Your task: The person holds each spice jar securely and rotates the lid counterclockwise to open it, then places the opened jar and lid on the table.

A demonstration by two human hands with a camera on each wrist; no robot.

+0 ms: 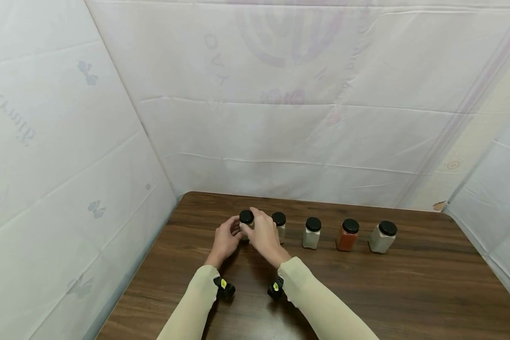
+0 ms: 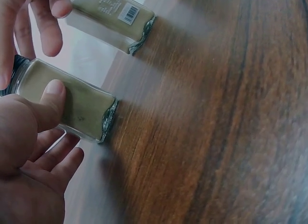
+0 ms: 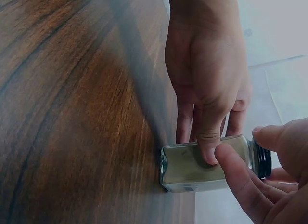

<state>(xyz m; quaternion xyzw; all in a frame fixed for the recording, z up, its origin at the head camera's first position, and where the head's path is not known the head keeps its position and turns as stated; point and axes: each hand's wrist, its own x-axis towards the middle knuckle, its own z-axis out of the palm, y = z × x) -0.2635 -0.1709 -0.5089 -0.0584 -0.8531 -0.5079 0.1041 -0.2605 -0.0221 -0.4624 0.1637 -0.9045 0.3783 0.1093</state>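
Observation:
Both hands are at a square glass spice jar (image 2: pixel 82 108) with olive-tan powder and a black lid (image 1: pixel 246 216), upright, its base close to the wooden tabletop. My left hand (image 1: pixel 226 241) grips the jar's body; its thumb (image 3: pixel 210 149) presses the front face and its fingers reach behind the glass. From the other side, my right hand (image 1: pixel 263 235) has its thumb and fingers around the lid and shoulder, the thumb tip right at the left thumb. Close to the right hand stands a second jar (image 2: pixel 113 17) of similar powder, partly hidden by that hand in the head view.
Rightward along the table (image 1: pixel 408 293) stand three more black-lidded jars: a pale one (image 1: pixel 311 237), one with orange-red powder (image 1: pixel 346 239) and a whitish one (image 1: pixel 381 241). White printed sheeting (image 1: pixel 255 137) hangs behind the table's back edge and at both sides.

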